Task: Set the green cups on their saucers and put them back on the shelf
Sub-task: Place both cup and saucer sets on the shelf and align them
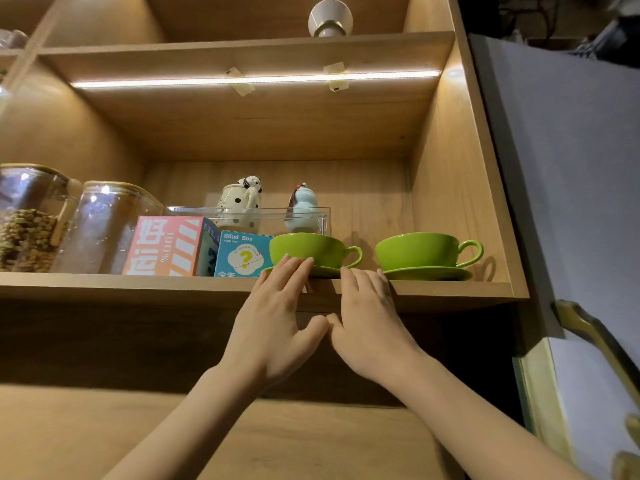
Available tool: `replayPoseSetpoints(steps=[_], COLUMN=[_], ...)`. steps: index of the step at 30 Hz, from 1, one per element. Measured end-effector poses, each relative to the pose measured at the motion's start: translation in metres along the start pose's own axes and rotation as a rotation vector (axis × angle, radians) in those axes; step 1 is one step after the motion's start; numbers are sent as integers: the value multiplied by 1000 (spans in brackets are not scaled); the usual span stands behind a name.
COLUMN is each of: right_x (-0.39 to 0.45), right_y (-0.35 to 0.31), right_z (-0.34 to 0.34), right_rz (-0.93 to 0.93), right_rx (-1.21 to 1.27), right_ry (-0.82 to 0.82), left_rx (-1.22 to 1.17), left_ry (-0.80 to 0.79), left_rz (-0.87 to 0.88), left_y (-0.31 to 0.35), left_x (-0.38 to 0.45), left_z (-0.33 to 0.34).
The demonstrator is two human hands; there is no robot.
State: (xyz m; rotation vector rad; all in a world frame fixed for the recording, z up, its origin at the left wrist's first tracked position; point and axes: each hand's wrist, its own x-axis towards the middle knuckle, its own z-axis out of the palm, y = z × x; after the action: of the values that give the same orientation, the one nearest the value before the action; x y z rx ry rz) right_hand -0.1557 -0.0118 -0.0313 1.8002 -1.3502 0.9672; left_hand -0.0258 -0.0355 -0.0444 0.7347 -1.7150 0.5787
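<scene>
Green cups (313,249) (420,249) sit on saucers, shelf (104,284) centre-right. My left hand (273,327) and right hand (367,327) are flat, open, gripping nothing. I'd nudge the left saucer (325,270) back evenly, judging its rim overhangs.

glass jars (69,223), pink box (162,247), blue box (242,254); panda figurine (242,202)

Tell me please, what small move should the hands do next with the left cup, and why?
Probably push the left saucer a little deeper onto the shelf. It and the left cup sit at the front edge, and both hands, left and right, lie flat against it, open, gripping nothing.
</scene>
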Motion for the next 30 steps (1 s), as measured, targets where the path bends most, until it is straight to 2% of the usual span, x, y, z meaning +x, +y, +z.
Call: replayPoseSetpoints(steps=[6,10,15,17,19,22,24,26,30], right_x=[3,3,-5,-16,-26,-35,-39,-44,-48], right_y=[-3,0,9,20,39,65,77,79,88], right_z=[3,5,-19,-37,-47,-52,-51,-54,-58], right_rz=[37,25,-65,-119,-156,-100,-61,-45,-91], right_rx=[108,94,191,190,20,-258,-373,-388,-327], right_ry=[26,33,-80,-2,160,226,187,124,9], left_rx=[-2,73,207,257,176,7,50,100,129], left_ry=[-21,-17,41,72,81,-63,-215,-297,-289], left_rz=[23,28,51,111,159,190,203,163,61], left_y=[-5,-7,-2,8,26,54,63,69,79], left_x=[-2,-3,-2,1,4,13,21,27,34], left_z=[6,14,10,7,9,17,28,38,47])
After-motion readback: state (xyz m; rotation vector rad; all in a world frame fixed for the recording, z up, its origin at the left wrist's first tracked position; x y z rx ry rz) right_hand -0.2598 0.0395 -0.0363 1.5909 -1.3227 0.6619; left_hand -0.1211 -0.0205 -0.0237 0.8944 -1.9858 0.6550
